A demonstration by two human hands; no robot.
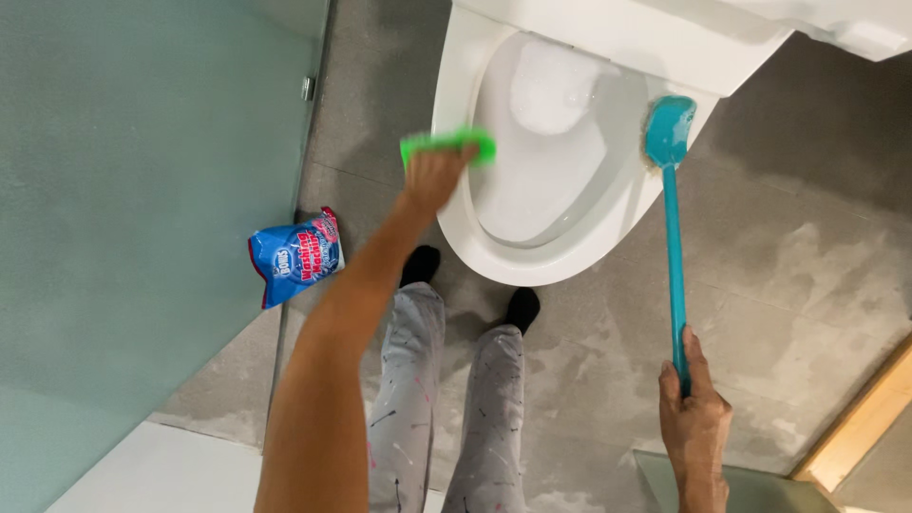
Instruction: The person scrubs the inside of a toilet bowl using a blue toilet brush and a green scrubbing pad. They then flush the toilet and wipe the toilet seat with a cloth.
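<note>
A white toilet bowl (456, 204) with foamy water inside fills the top middle. My left hand (435, 176) presses a bright green scrub pad (448, 145) onto the bowl's left rim. In my right hand (695, 413), low on the right, is the bottom of a long teal brush handle (674, 256). Its teal brush head (668, 131) rests on the bowl's right rim. Below the bowl stand my legs in grey speckled trousers (446, 399) and black socks.
A blue and red powder bag (294, 256) lies on the grey floor to the left of the toilet. A frosted glass panel (142, 190) covers the left side. A wooden edge (860, 427) runs at the lower right. The floor looks wet and streaked.
</note>
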